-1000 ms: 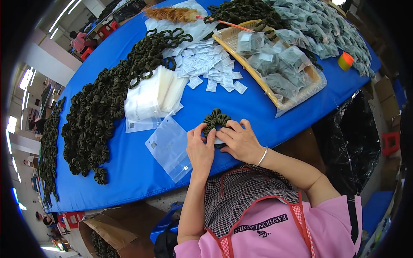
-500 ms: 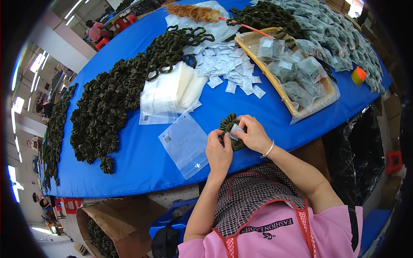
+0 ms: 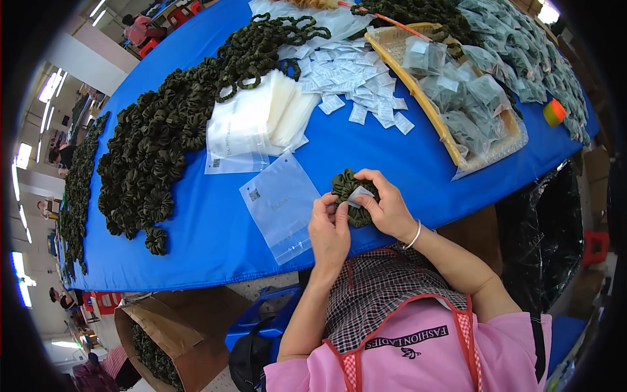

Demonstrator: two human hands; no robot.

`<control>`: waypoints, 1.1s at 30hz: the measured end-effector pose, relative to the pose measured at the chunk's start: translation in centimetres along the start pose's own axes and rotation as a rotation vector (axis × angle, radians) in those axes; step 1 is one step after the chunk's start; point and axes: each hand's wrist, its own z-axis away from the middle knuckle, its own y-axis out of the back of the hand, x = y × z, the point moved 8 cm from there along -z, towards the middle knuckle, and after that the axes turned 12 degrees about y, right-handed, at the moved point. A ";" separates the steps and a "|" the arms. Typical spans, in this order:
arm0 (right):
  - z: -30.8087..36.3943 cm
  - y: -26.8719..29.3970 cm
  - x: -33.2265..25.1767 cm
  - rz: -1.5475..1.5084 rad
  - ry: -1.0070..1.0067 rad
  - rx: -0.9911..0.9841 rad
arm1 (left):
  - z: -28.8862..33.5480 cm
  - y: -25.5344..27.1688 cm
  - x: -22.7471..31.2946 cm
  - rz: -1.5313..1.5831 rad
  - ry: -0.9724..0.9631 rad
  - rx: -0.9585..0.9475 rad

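Near the table's front edge I hold a gathered dark green scrunchie [image 3: 343, 185] between both hands. A small white sachet [image 3: 358, 195] lies against its upper face, with my right thumb pressing on it. My right hand [image 3: 393, 210] is closed around the scrunchie's right side. My left hand [image 3: 328, 230] pinches its left edge, fingertips close to the sachet. Just left of my hands, a clear zip bag [image 3: 279, 204] lies flat on the blue table cover. A stack of similar bags [image 3: 243, 124] sits behind it.
Loose white sachets [image 3: 356, 78] are spread beyond my hands. Scrunchies [image 3: 147, 163] lie heaped to the left. A yellow-rimmed basket [image 3: 418, 98] holds bagged pieces, with more bagged ones [image 3: 522, 49] piled far right, near an orange-and-yellow roll [image 3: 554, 112]. A cardboard box [image 3: 189, 333] stands below the table's edge.
The view has shifted slightly, so the things on the table sit higher in the picture. Both hands keep their hold on the scrunchie, and the sachet stays under my right thumb.
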 end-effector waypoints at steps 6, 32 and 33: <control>-1.0 2.8 1.7 -0.484 -0.312 0.148 | 0.4 9.2 2.6 -0.627 -0.337 0.177; 2.2 -4.1 -2.9 -0.121 0.286 -0.482 | -2.2 2.1 3.3 -0.629 -0.389 0.010; 2.1 -4.1 -3.0 -0.091 0.287 -0.492 | -2.2 1.9 3.5 -0.645 -0.421 -0.014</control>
